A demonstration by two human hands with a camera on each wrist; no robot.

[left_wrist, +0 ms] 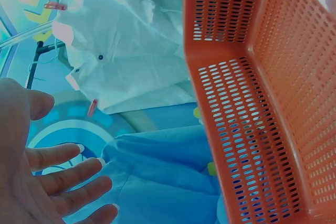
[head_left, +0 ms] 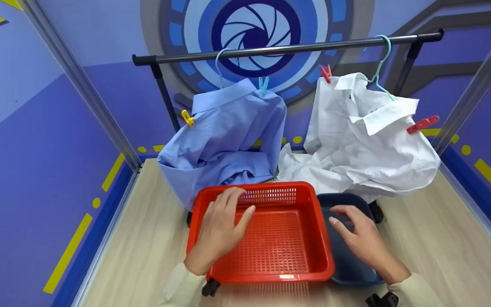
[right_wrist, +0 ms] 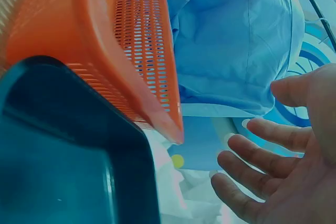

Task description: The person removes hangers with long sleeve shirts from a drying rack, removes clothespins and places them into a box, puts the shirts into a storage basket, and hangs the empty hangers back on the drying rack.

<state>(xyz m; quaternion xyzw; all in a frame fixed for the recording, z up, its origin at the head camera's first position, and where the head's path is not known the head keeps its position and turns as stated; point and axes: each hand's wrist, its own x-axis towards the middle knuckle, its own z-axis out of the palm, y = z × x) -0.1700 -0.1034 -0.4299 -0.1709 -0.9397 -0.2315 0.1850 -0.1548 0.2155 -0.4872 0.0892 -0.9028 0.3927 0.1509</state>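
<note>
An orange-red plastic basket (head_left: 271, 238) with slotted walls stands at the front, nothing in it. My left hand (head_left: 222, 221) hovers over its left side, fingers loosely bent and holding nothing. To the right, my right hand (head_left: 362, 238) is held above a dark blue tray (head_left: 348, 266), its fingers relaxed and parted. Both palms appear bare in the wrist views, the left hand (left_wrist: 58, 177) beside the basket and the right hand (right_wrist: 278, 150) beyond the tray's edge. Behind the basket hangs a blue shirt (head_left: 237, 128); a white shirt (head_left: 373, 149) hangs to its right.
A black rail (head_left: 288, 49) carries both hangers. A yellow clothespin (head_left: 188, 118) and a light blue clothespin (head_left: 263, 85) clip the blue shirt; red clothespins (head_left: 423, 124) clip the white one. Purple-blue panels (head_left: 28, 170) wall in the wooden tabletop (head_left: 446, 238).
</note>
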